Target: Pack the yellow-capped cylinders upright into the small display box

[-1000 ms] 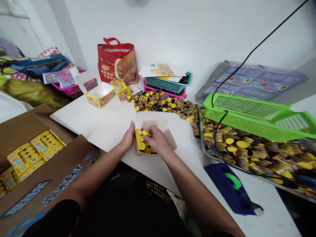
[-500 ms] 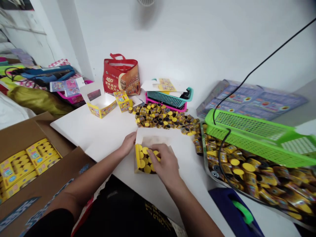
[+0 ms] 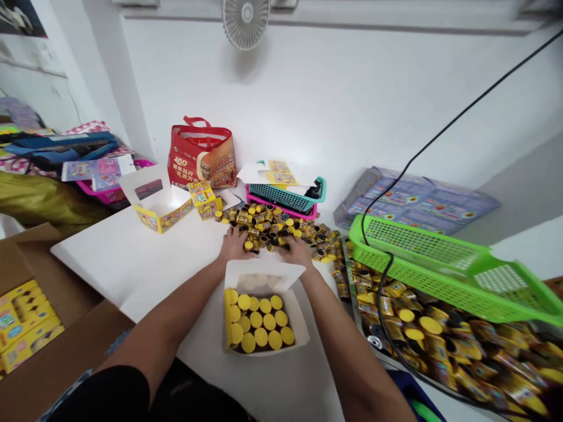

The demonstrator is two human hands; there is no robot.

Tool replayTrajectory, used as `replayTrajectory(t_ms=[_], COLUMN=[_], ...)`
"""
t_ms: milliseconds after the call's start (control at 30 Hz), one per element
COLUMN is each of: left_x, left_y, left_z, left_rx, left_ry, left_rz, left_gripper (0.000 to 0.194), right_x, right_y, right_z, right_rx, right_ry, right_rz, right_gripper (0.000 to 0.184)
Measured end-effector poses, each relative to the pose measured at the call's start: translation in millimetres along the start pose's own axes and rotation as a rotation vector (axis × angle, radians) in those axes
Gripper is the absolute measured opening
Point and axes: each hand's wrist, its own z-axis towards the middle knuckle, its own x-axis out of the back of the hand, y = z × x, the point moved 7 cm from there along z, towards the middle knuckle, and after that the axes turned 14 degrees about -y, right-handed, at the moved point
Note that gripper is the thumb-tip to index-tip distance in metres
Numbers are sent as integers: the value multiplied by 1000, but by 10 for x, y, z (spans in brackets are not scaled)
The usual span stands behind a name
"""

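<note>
My left hand (image 3: 233,245) and my right hand (image 3: 295,252) rest at the near edge of a loose pile of small canisters with yellow caps (image 3: 272,231), their fingers among them. Whether either hand holds a canister is hidden. Just below my wrists on the white table (image 3: 97,258) stands an open yellow-and-white carton (image 3: 259,316). Rows of yellow-capped canisters (image 3: 261,322) stand upright inside it, and its white lid is folded back towards the pile.
On the right, a metal tray (image 3: 361,310) heaped with canisters lies under a tilted green plastic basket (image 3: 417,258). A cardboard carton (image 3: 44,328) of yellow boxes sits at the left. Behind the pile are an open yellow box (image 3: 158,205) and a stacked teal basket (image 3: 281,196).
Both hands have left the carton and moved forward to the pile. The carton's canisters now show uncovered, and the view has tilted upward.
</note>
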Motion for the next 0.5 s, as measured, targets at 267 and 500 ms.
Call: replayTrajectory(t_ms=[267, 500], left_x=[-23, -35], left_y=[108, 144], left_z=[-20, -188], left_rx=[-140, -204], left_ry=[-44, -2], left_rz=[82, 54], left_gripper=[51, 30], right_x=[-370, -333], right_y=[-136, -29], right_z=[52, -302], right_rx=[31, -59], right_ry=[-71, -69], right_rz=[-77, 110], right_gripper=[38, 13])
